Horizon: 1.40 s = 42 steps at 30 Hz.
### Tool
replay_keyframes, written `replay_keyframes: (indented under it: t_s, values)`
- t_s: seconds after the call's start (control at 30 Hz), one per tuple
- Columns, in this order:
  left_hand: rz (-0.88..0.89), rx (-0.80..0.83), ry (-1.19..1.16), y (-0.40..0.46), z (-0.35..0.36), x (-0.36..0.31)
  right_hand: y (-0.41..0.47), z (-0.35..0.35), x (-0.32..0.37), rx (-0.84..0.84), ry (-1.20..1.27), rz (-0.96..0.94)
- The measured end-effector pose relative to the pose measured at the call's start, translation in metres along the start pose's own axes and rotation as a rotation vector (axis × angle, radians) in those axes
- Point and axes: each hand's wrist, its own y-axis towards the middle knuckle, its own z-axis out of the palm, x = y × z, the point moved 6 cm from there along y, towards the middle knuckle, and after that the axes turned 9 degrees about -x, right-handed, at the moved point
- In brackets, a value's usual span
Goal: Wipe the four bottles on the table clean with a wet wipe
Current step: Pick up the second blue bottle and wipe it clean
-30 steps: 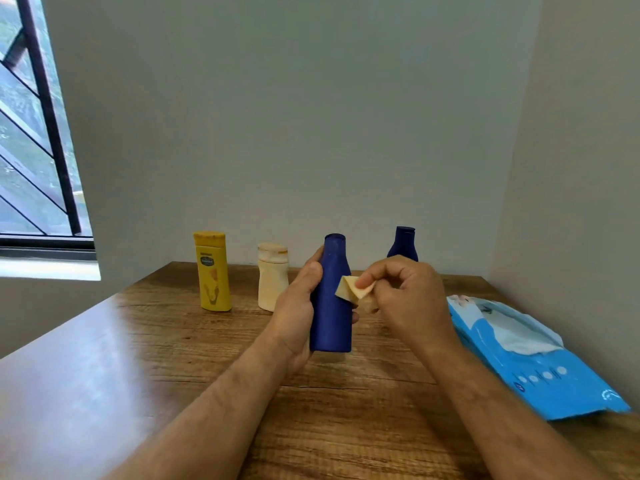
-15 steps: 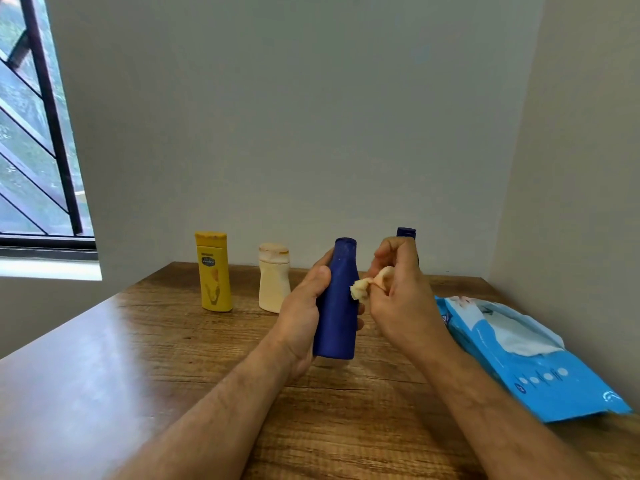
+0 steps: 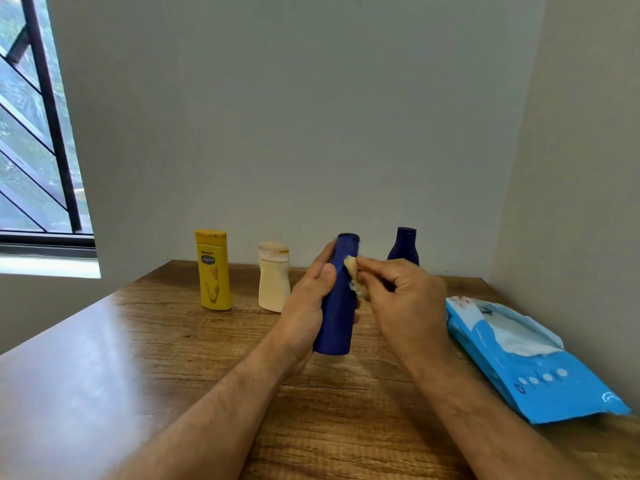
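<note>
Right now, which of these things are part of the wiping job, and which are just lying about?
Part of the job:
held blue bottle, in left hand
wipe, in right hand
yellow bottle
cream bottle
back blue bottle
wipes pack

Just there:
table
window

Navy bottle, yellow bottle, wood-grain table

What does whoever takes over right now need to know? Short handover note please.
Left hand grips the blue bottle, lifted off the table.
Right hand pinches the crumpled wipe against that bottle's upper part.
Yellow bottle, cream bottle and second blue bottle stand at the back.
Wipes pack lies on the right, open.
Done: cannot tell which are clean.
Left: finish this bottle, set it down, check the rest.
</note>
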Motion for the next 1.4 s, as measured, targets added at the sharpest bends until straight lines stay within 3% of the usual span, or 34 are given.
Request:
replay_keyframes:
  t_s: [0.1, 0.27, 0.37, 0.53, 0.67, 0.77, 0.9, 1.0, 1.1, 1.17, 1.3, 1.4]
  values:
    - [0.007, -0.007, -0.079, 0.001, -0.002, -0.002, -0.004, 0.007, 0.004, 0.032, 0.041, 0.003]
    - [-0.115, 0.088, -0.055, -0.004, 0.004, 0.009, 0.005, -0.008, -0.001, -0.124, 0.023, 0.029]
    - [-0.105, 0.074, -0.06, -0.002, 0.003, 0.009, 0.006, -0.01, -0.003, -0.119, 0.05, 0.041]
    - [-0.036, -0.076, -0.153, 0.006, -0.013, 0.003, -0.004, 0.015, -0.012, 0.237, 0.066, 0.128]
    - [-0.058, -0.159, -0.158, 0.006, -0.021, 0.004, -0.009, 0.022, -0.008, 0.368, 0.027, -0.002]
    - [-0.13, -0.104, -0.121, 0.003, -0.016, 0.01, -0.008, 0.017, -0.001, 0.297, 0.084, -0.046]
    - [-0.247, -0.017, -0.059, -0.003, -0.009, 0.017, 0.002, 0.002, -0.002, 0.041, 0.048, -0.037]
    - [-0.245, 0.003, -0.051, -0.004, -0.006, 0.016, 0.005, -0.002, -0.004, 0.011, -0.017, -0.041]
    - [-0.192, -0.036, -0.094, -0.001, -0.009, 0.013, 0.001, 0.003, -0.007, 0.11, 0.108, 0.093]
    - [-0.142, -0.071, -0.156, 0.002, -0.013, 0.009, -0.006, 0.015, -0.003, 0.278, 0.176, 0.126]
    - [-0.11, -0.152, -0.185, 0.004, -0.022, 0.007, -0.019, 0.033, 0.006, 0.585, 0.026, -0.013]
    - [-0.131, -0.146, -0.193, 0.003, -0.02, 0.008, -0.019, 0.032, 0.007, 0.581, 0.004, -0.054]
